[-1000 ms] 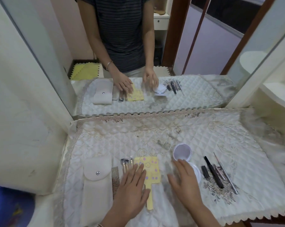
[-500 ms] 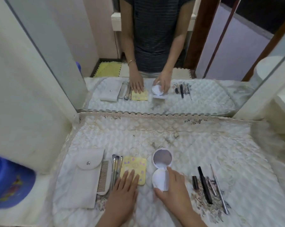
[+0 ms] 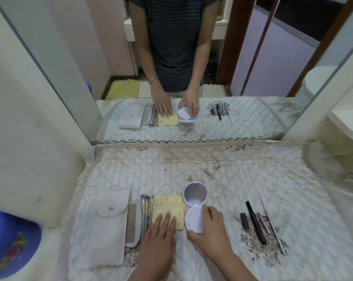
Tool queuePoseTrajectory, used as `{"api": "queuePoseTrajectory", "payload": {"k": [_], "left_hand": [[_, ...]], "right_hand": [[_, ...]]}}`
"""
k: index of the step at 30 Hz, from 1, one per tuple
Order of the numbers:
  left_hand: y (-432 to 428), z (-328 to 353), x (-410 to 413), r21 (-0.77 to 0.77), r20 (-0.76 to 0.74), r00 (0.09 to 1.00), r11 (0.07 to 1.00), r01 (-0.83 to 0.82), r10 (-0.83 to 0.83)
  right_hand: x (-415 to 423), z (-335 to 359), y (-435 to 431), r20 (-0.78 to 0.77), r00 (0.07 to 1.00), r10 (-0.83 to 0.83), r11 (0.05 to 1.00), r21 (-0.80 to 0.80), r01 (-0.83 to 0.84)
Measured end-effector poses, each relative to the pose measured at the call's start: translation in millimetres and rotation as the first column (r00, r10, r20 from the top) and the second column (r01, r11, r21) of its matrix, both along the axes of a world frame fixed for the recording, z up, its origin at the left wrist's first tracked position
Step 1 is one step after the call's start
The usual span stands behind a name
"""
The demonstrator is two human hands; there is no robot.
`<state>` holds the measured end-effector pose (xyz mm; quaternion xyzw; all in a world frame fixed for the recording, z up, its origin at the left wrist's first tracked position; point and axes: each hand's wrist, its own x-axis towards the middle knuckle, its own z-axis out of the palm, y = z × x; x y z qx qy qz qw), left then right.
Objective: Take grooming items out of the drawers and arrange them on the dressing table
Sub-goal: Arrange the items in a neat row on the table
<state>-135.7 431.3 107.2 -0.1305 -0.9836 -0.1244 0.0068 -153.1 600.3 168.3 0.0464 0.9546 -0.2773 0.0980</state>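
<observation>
Grooming items lie in a row on the quilted white cloth (image 3: 222,171) of the dressing table. From the left: a cream snap pouch (image 3: 108,226), a comb (image 3: 132,224), several metal tools (image 3: 146,211), a yellow dotted hand mirror (image 3: 169,207), and an open white compact (image 3: 195,207) with its mirror lid up. My left hand (image 3: 159,240) rests flat on the yellow mirror's near end. My right hand (image 3: 210,234) grips the compact's base by its right and near edges.
Black makeup sticks and thin metal tools (image 3: 260,222) lie to the right. A large wall mirror (image 3: 192,67) stands behind the table and reflects me. A blue object (image 3: 11,244) sits at the lower left, a white shelf unit (image 3: 345,122) at the right.
The camera has tilted and moved closer to the table. My right hand has shifted to hold the compact's base at its side. My left hand stays on the yellow mirror.
</observation>
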Motion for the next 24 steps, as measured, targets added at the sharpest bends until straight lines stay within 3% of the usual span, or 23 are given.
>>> {"api": "queuePoseTrajectory", "payload": {"k": [5, 10, 13, 18, 24], "left_hand": [[2, 1, 1, 0.052, -0.023, 1.0, 0.999, 0.013, -0.012], [0, 7, -1, 0.032, 0.051, 0.998, 0.999, 0.019, -0.021], [12, 17, -2, 0.091, -0.093, 0.995, 0.996, -0.015, 0.023], [75, 27, -8, 0.099, -0.312, 0.939, 0.978, 0.185, -0.146], [168, 36, -20, 0.156, -0.031, 0.949, 0.937, 0.313, -0.312]], "right_hand": [[0, -1, 5, 0.052, 0.999, 0.006, 1.0, 0.017, -0.007], [1, 5, 16, 0.059, 0.998, 0.009, 0.997, -0.072, -0.005], [10, 6, 39, 0.005, 0.996, -0.091, 0.987, -0.134, 0.09], [22, 3, 100, -0.083, 0.952, -0.294, 0.953, -0.096, 0.286], [19, 2, 148, -0.045, 0.979, -0.201, 0.979, -0.046, 0.199]]}}
